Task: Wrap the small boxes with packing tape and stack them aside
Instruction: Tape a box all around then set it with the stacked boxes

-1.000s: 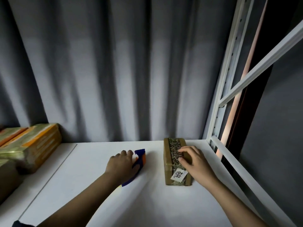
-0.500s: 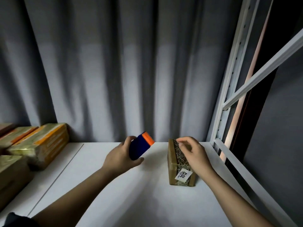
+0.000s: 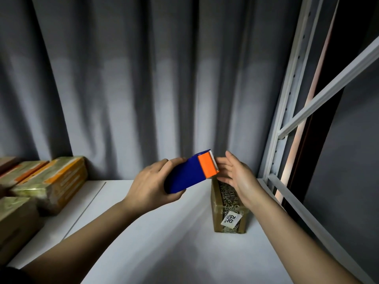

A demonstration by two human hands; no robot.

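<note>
Item: tape dispenser [image 3: 189, 174], blue body, orange head, toothed cutter at the tip. A second ago it lay flat on the table under the left hand [image 3: 152, 185]; it is now lifted clear of the surface, tilted with its cutter end up and to the right. The left grip is closed round the blue body.

Item: right hand [image 3: 235, 175]. A second ago it rested on top of the small box; it has since come off the box and is raised to the dispenser's cutter, fingers straight and spread, holding nothing. Whether the fingertips touch tape cannot be told.

Item: small box [image 3: 228, 210], brown with a printed dark band and a white label reading 2012. It stands on the table below the right hand, near the right edge, untouched by either hand.

Reading: likely the start of a taping pass, the free end about to be drawn from the dispenser; stacking is not yet due for this box.

Surface: white table [image 3: 143, 242], matt.

Stock at left: finished boxes [image 3: 51, 181], glossy brown with orange stripes, several set together at the table's left end.

Room: grey pleated curtain [image 3: 143, 78] behind; white metal rack frame [image 3: 287, 119] at right, dark beyond.
</note>
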